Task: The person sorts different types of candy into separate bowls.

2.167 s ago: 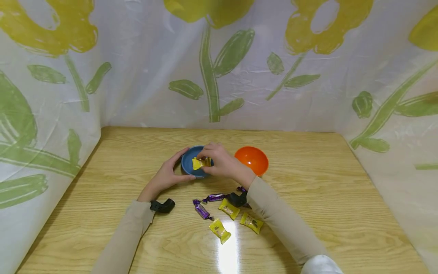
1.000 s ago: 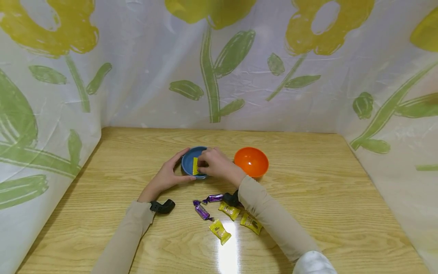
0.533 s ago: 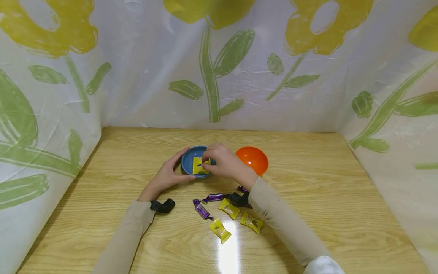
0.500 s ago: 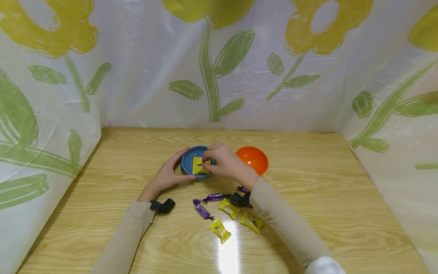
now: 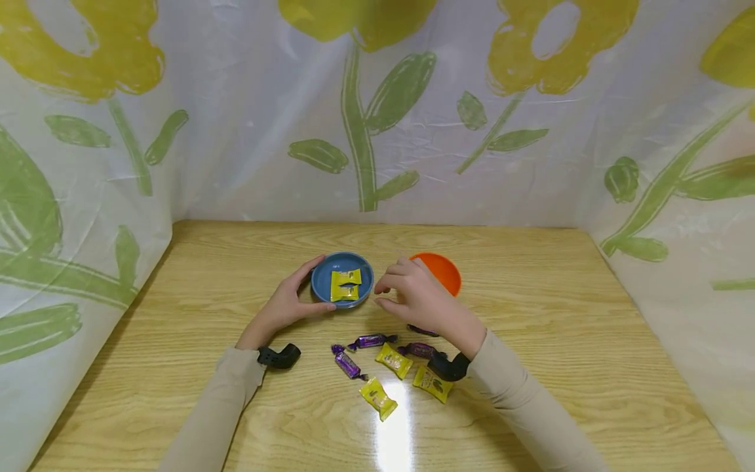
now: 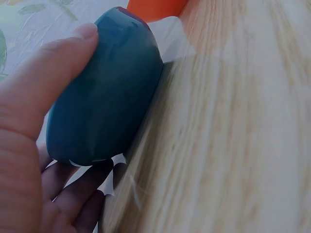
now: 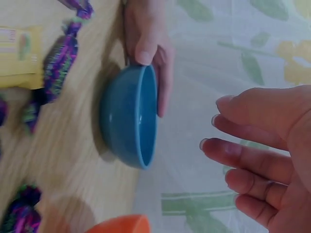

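Note:
A blue bowl [image 5: 319, 295] stands on the table, its curved side filling much of the left wrist view. My left hand [image 5: 289, 305] holds it from the left, with the thumb at the near side of the rim and the fingers round the far side. Inside lie two yellow-wrapped candies [image 5: 346, 276], side by side. My right hand [image 5: 421, 295] hovers just right of the blue bowl, its fingers loosely bent and nothing between them. In the right wrist view the thumb [image 7: 252, 107] stands close over the fingers. Behind this hand is an orange bowl [image 5: 445, 270], partly covered by it.
In front of the bowls, three yellow-wrapped candies [image 5: 377, 398] lie scattered on the wooden table [image 5: 147, 393]. Among them are several purple twist-wrapped candies [image 5: 371, 341], some partly under my right wrist. A flower-printed white sheet [image 5: 248, 164] walls the back and sides.
My right hand has let go of a yellow candy in the blue bowl and drawn back to the right, in front of the orange bowl. My left hand has stayed on the blue bowl.

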{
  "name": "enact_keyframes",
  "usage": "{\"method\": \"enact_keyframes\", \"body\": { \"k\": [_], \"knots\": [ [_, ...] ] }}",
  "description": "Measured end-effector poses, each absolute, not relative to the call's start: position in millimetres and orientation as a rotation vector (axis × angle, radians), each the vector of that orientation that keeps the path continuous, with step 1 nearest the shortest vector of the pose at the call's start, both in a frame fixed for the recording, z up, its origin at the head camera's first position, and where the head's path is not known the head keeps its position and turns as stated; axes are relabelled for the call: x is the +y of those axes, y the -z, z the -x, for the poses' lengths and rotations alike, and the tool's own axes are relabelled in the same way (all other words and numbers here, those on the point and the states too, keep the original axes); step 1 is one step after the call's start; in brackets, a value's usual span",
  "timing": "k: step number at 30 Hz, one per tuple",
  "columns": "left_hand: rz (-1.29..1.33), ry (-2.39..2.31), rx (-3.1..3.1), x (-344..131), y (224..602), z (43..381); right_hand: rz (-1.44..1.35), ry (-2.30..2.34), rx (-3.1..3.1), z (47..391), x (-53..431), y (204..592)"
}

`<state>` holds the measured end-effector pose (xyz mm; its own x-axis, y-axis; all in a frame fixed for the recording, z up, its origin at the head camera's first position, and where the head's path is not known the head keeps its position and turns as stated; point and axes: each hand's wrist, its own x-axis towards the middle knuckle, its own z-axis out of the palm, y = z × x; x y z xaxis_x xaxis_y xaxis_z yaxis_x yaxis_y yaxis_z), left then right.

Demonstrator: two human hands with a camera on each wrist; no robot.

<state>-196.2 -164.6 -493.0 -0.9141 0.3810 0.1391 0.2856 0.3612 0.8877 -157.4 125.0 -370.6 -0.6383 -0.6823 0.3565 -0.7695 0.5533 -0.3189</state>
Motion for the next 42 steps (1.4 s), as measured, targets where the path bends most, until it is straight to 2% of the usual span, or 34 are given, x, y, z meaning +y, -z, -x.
{"method": "enact_keyframes", "body": {
  "k": [7,21,42],
  "knots": [
    [-0.615,-1.616,2.506,-165,492,196,-1.189,-0.599,-2.662,130,144,378],
    [-0.606,-1.603,2.519,-165,493,195,-1.088,-0.517,-2.700,83,151,423],
    [-0.587,-1.608,2.497,-165,490,195,-1.048,-0.426,-2.675,73,142,443]
  ]
}}
